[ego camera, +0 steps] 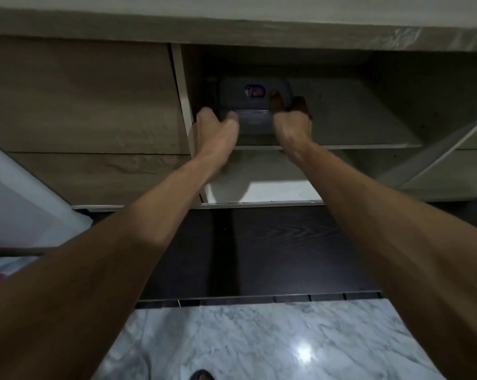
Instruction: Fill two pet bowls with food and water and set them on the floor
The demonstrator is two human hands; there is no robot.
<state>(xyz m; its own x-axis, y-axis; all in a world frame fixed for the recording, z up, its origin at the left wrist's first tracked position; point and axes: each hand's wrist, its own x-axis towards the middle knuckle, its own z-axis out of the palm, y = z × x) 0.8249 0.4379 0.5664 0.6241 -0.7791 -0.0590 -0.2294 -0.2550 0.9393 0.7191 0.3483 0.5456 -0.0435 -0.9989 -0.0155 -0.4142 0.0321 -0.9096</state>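
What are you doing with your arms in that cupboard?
A person is reaching both arms into an open cupboard. The left hand and right hand grip the two sides of a clear container with a sticker on its lid. The container sits on the upper shelf, near the front edge. No pet bowls are in view, so the filling has not visibly started.

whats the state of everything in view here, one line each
container, lid on, on the upper shelf
left hand, grips the container's left end
right hand, grips its right end
cabinet door, swung open
left cabinet front, shut
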